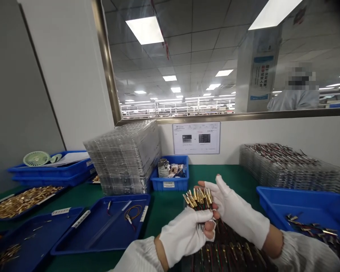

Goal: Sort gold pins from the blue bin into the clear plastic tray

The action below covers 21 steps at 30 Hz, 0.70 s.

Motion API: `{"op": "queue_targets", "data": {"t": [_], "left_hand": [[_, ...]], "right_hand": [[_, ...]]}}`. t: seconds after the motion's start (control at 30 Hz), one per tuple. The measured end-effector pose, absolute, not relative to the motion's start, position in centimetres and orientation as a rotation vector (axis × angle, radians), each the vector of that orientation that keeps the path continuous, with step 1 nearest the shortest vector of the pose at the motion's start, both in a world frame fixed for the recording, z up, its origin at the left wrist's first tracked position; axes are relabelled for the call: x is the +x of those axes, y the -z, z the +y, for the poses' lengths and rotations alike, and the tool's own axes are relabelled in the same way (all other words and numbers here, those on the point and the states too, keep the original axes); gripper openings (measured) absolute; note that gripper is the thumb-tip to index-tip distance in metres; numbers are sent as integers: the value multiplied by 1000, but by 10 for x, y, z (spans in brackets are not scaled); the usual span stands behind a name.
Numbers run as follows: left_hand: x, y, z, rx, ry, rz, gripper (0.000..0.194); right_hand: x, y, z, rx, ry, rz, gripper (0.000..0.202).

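Observation:
My left hand point(187, 230), in a white fingerless glove, is closed around a bundle of brass-tipped wired parts point(198, 197). Their gold, tube-like ends point up, and thin dark, red and green wires run down into the grip. Beside the bundle, my right hand point(234, 207) is in the same kind of glove. Its thumb is raised and its fingers are stretched out along the bundle's right and far side, touching it. Below both hands lies a clear tray point(223, 257) with rows of similar wired parts, partly covered by my hands and wrists.
At right are a blue bin point(300, 204) of loose wired parts and stacked filled trays point(289, 166). A tall stack of clear trays point(124, 158) stands at left, by a small blue bin point(170, 183). Blue trays point(102, 230) and a tray of brass pieces point(22, 202) lie farther left.

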<state>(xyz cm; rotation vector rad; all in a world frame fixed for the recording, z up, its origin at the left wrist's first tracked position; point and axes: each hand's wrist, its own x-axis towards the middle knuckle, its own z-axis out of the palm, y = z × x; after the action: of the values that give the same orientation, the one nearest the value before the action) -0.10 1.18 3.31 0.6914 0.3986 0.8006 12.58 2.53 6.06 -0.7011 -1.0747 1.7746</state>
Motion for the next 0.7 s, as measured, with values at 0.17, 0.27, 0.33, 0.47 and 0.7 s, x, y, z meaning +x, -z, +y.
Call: {"op": "queue_targets", "data": {"t": [0.17,0.27,0.33,0.47,0.7], "left_hand": [[1,-30,14,759,-822,458,14],[1,-29,16,781,-853,486,10],[1,-28,17,776,-872,487,7],[-1,-26,18,788,-864,470,12],[-1,-26,19,807,-891,441,14]], "right_hand": [[125,-61,24,-790,-1648,-1114,52],[122,-58,27,-810,-1555,-1251,47],[121,-54,31,-815,-1497,-1330,46],[123,-52,35,-803,-1509,-1372,37],[130,-60,30,-626,-1694,-1265,37]]}}
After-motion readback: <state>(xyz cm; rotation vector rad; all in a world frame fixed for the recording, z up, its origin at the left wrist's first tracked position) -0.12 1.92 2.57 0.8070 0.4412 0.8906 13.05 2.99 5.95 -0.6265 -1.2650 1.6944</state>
